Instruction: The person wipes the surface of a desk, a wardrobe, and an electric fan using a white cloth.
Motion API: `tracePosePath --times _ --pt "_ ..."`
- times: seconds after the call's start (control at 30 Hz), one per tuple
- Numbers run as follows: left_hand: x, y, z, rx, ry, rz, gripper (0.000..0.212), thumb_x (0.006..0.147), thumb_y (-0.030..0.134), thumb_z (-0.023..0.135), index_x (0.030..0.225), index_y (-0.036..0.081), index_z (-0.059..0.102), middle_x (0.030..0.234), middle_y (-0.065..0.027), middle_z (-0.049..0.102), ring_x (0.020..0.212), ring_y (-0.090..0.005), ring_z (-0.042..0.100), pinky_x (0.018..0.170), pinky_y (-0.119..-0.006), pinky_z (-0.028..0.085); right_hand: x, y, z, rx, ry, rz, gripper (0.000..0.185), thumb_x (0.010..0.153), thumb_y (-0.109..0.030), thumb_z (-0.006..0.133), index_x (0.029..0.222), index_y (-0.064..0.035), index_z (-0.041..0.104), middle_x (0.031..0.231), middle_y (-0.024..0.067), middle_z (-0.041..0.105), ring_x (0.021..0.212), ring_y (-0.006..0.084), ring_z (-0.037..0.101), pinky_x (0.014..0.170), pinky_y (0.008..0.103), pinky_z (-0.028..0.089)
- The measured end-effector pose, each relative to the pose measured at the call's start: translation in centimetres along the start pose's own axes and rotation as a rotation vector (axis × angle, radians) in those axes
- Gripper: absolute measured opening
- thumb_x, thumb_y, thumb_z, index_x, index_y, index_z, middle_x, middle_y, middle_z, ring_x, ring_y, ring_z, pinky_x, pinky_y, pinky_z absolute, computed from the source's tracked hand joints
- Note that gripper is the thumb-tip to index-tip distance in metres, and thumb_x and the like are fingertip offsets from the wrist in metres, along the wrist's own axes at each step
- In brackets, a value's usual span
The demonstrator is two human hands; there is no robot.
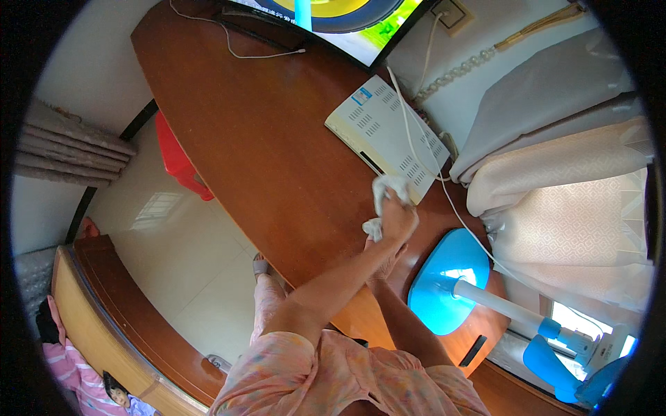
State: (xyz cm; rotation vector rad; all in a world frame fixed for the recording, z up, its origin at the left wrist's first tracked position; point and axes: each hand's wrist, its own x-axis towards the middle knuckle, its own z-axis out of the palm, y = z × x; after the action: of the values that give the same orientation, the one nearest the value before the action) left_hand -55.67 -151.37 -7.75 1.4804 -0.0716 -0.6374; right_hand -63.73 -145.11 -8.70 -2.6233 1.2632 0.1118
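My left hand (400, 216) grips a crumpled white cloth (390, 187) at the front corner of a white vented electronic box (387, 132). Just below, partly hidden under my left forearm, my right hand (384, 262) has its fingers at another white bunch of cloth (372, 229). Whether both bunches are one cloth cannot be told. Both hands are over the reddish-brown wooden desk (250, 145). A white cable (408, 122) lies across the top of the box. To the right of my hands is the blue base (450, 281) of a lamp-like stand.
A lit television screen (359, 26) stands at the desk's far end, near a loose white cable (234, 52). The stand's white pole (499, 304) leans toward the curtained window (572, 223). A red plastic stool (179, 156) is left of the desk. A person (122, 398) is at the bed, lower left.
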Motion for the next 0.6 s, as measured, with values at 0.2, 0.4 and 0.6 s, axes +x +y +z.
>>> tracePosePath --times 0.2,0.4,0.6 --pt "-3.4 -2.8 3.4 0.748 -0.414 0.397 0.038 0.074 0.005 0.046 0.106 -0.015 0.040 0.085 -0.0254 0.055 0.082 -0.0327 0.055 0.070 -0.041 0.045 -0.1 -1.1 1.2 -0.120 0.215 -0.032 0.061 0.088 -0.039 0.033 0.132 0.0008 0.019 0.141 0.0156 0.011 0.129 0.0319 0.011 0.105 0.0408 0.011" --pt "-1.5 0.6 -3.0 -0.416 -0.664 -0.386 0.024 0.073 0.006 0.050 0.094 -0.005 0.055 0.087 -0.0164 0.059 0.079 -0.0247 0.061 0.068 -0.038 0.050 -0.1 0.6 1.6 -0.102 0.245 -0.138 0.059 0.083 -0.037 0.041 0.131 -0.0062 0.025 0.137 0.0129 0.021 0.127 0.0315 0.016 0.104 0.0431 0.012" --pt "-0.7 6.1 -11.6 -1.143 -0.835 -0.615 0.050 0.066 0.005 0.048 0.114 -0.006 0.042 0.100 -0.0204 0.056 0.086 -0.0307 0.059 0.075 -0.040 0.051 -0.1 0.2 0.3 -0.208 0.196 -0.198 0.062 0.072 -0.037 0.054 0.126 -0.0126 0.036 0.130 0.0121 0.031 0.124 0.0330 0.020 0.102 0.0515 0.010"
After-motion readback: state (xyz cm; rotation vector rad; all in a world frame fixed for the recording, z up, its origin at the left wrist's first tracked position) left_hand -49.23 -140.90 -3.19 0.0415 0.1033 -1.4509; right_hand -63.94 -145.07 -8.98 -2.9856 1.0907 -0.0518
